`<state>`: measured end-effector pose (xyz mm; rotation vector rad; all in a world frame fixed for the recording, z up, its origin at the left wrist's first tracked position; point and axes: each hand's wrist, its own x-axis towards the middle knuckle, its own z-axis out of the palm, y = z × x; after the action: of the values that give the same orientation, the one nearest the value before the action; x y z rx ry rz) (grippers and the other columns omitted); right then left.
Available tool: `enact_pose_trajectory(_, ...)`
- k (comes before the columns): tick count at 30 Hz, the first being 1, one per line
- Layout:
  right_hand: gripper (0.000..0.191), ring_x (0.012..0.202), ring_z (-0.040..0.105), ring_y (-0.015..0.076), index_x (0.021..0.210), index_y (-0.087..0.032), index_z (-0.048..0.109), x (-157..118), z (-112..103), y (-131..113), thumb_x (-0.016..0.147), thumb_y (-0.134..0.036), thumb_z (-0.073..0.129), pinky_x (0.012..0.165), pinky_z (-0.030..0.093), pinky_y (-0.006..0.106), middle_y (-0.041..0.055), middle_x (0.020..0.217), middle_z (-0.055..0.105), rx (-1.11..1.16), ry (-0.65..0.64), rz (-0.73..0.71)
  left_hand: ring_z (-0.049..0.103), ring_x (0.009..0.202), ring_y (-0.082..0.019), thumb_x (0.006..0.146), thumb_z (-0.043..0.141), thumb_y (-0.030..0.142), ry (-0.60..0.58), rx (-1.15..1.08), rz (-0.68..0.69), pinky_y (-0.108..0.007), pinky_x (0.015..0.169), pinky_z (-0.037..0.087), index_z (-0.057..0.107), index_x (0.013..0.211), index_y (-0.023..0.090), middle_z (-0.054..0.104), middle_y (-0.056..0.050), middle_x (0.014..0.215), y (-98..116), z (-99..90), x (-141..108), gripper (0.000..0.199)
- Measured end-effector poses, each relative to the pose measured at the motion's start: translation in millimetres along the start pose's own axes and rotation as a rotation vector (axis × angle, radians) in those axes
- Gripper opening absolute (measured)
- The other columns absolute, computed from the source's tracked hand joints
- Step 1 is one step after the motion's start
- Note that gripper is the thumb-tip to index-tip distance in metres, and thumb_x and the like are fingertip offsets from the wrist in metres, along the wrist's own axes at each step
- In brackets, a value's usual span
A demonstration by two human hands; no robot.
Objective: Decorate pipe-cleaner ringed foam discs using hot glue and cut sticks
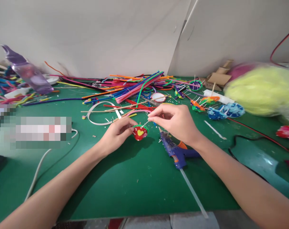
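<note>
My left hand [120,132] pinches the edge of a small red piece [139,135] that has a yellow heart on its front and some green at its top. Just to the right, my right hand [176,121] is closed on a thin white stick [146,123], whose lower end meets the top of the red piece. Both hands are raised a little over the green table [125,190]. Below my right hand, a blue glue gun [179,156] lies on its side with a clear glue stick [193,192] coming out of its back.
Behind the hands lie a pile of coloured pipe cleaners [139,86], a white ring [89,117] and a tape roll [158,97]. A purple bottle [31,71] is at the left, decorated pieces [225,111] and yellow bagged material [258,89] at the right. Cables cross both sides.
</note>
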<state>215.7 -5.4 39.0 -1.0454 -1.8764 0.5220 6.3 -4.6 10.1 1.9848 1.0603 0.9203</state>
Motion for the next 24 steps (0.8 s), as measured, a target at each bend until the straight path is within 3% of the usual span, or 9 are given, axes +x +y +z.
enact_pose_trajectory(8, 0.006, 0.055, 0.055, 0.0111, 0.071, -0.017, 0.071, -2.2, 3.5, 0.3, 0.077, -0.020, 0.070, 0.053, 0.041, 0.025, 0.0005, 0.067, 0.070, -0.061, 0.051, -0.056, 0.055, 0.077, -0.016, 0.083, 0.050, 0.023, 0.002, -0.078, -0.056, -0.029, 0.072, 0.043, 0.060, 0.087, 0.017, 0.061, -0.003, 0.086, -2.9, 0.5, -0.9, 0.012)
enact_pose_trajectory(13, 0.006, 0.057, 0.056, 0.0113, 0.072, -0.018, 0.070, -1.3, 0.6, 1.4, 0.077, -0.016, 0.069, 0.056, 0.042, 0.025, -0.0005, 0.067, 0.069, -0.147, -0.029, -0.125, 0.051, 0.072, -0.015, 0.083, 0.050, 0.026, 0.009, -0.169, -0.135, -0.028, 0.069, 0.041, 0.058, 0.089, 0.017, 0.057, -0.001, 0.079, -5.9, -0.2, -2.6, 0.013)
enact_pose_trajectory(19, 0.020, 0.073, 0.061, 0.0159, 0.085, -0.021, 0.072, -1.8, 1.9, 0.4, 0.084, -0.009, 0.056, 0.067, 0.047, 0.029, 0.0022, 0.078, 0.072, -0.267, -0.148, -0.320, 0.050, 0.072, -0.015, 0.077, 0.049, 0.022, 0.028, -0.552, -0.258, -0.028, 0.069, 0.043, 0.054, 0.080, 0.018, 0.053, 0.001, 0.077, -3.5, 3.2, -1.6, 0.007)
enact_pose_trajectory(24, 0.020, 0.076, 0.062, 0.0165, 0.085, -0.020, 0.069, -4.8, 7.9, 0.1, 0.085, -0.008, 0.054, 0.068, 0.048, 0.030, 0.0028, 0.079, 0.070, -0.269, -0.129, -0.378, 0.048, 0.069, -0.013, 0.075, 0.053, 0.021, 0.069, -0.714, -0.306, -0.026, 0.065, 0.041, 0.052, 0.078, 0.017, 0.050, 0.001, 0.075, -0.2, 5.6, -0.3, 0.005)
